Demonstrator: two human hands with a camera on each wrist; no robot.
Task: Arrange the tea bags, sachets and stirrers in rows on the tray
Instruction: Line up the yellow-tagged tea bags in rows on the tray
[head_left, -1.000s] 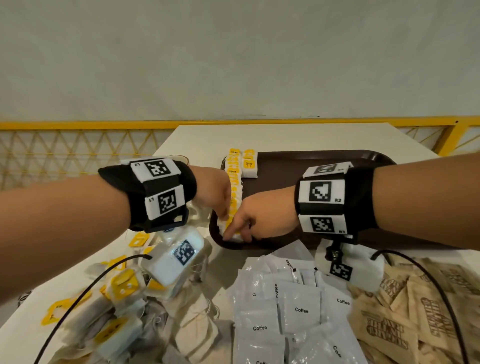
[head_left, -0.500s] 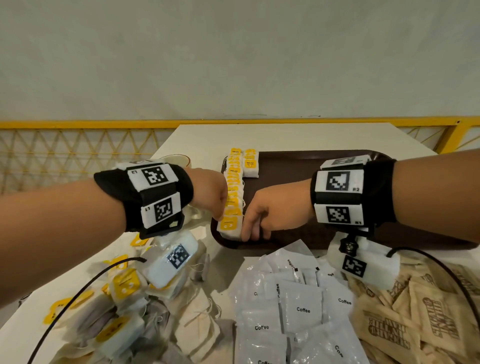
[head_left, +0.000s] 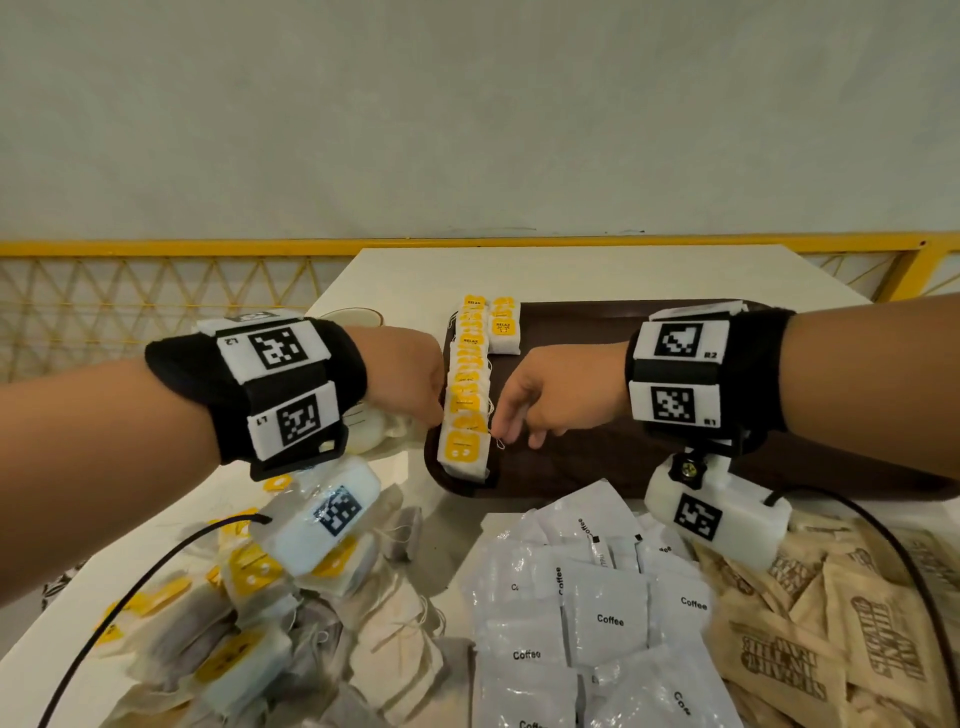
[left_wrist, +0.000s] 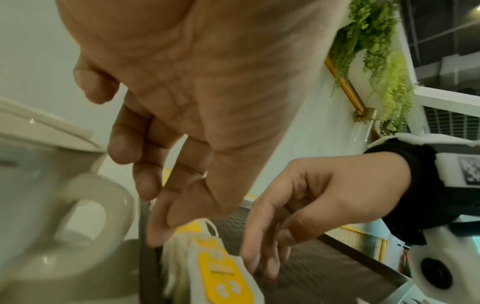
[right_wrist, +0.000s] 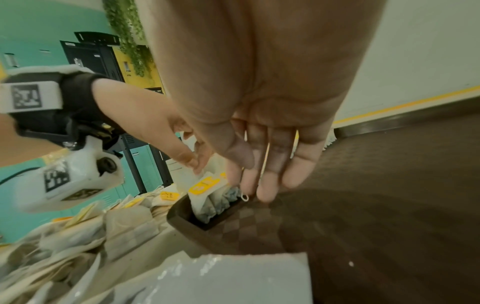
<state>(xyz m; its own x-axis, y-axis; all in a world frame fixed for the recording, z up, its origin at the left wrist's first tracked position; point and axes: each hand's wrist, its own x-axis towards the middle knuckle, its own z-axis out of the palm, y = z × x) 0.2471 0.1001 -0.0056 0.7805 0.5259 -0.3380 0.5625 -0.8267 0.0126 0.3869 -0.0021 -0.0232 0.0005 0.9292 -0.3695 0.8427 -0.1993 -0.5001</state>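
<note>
Coffee sachets (head_left: 597, 618) and loose tea bags (head_left: 249, 639) run off the desk's (head_left: 571, 270) near edge. At 12 o'clock, the left hand (head_left: 402, 376) and right hand (head_left: 558, 402), fingers relaxed and holding nothing, flank the tea-bag row (head_left: 467, 395) on the tray (head_left: 587, 332), partly hiding its edges.

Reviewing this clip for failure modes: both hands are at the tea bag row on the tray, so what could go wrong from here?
1. The row of tea bags stands packed on edge along the tray rim; a nudge from the left hand or right hand could topple it.
2. A loose string loop lies by the right hand's fingers and may snag.
3. The cup sits close by the left hand and could get knocked.
</note>
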